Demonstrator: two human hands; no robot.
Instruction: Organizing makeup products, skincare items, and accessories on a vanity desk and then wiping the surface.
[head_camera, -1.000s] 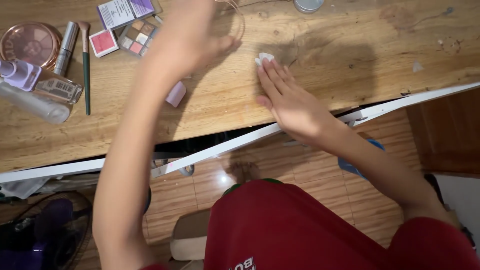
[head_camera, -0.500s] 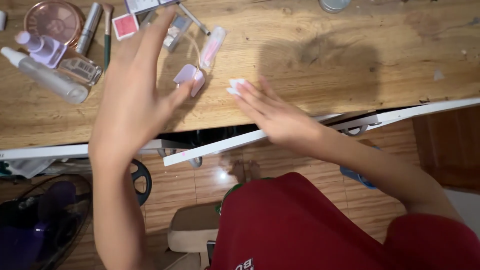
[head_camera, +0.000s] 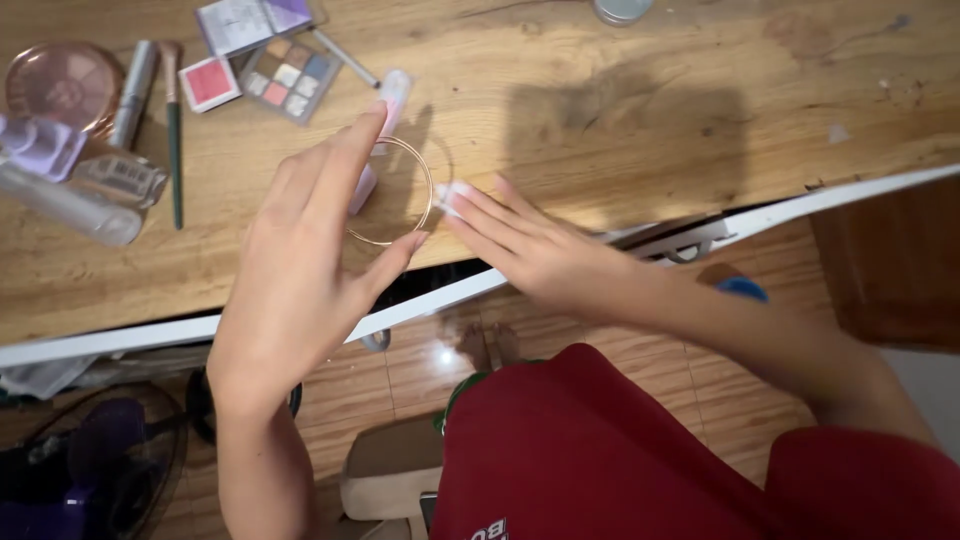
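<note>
My left hand (head_camera: 300, 260) is raised over the wooden table (head_camera: 620, 120), fingers spread. It pinches a thin gold hoop (head_camera: 428, 190) between index fingertip and thumb tip. My right hand (head_camera: 530, 250) lies flat near the table's front edge, and its fingertips press a small white pad (head_camera: 450, 192) just right of the hoop. A pale pink tube (head_camera: 393, 88) lies beyond the hoop. Another pale pink piece (head_camera: 362, 190) is partly hidden behind my left fingers.
Make-up lies at the back left: an eyeshadow palette (head_camera: 288, 78), a pink blush pan (head_camera: 208, 82), a round compact (head_camera: 55, 82), a brush (head_camera: 173, 140), and clear bottles (head_camera: 70, 205). A white strip (head_camera: 830, 195) runs along the table's front edge. Below are my red clothing (head_camera: 600, 450) and a tiled floor.
My left hand pulled back from the far make-up toward me and now holds the gold hoop. My right hand slid the white pad left and nearer the front edge.
</note>
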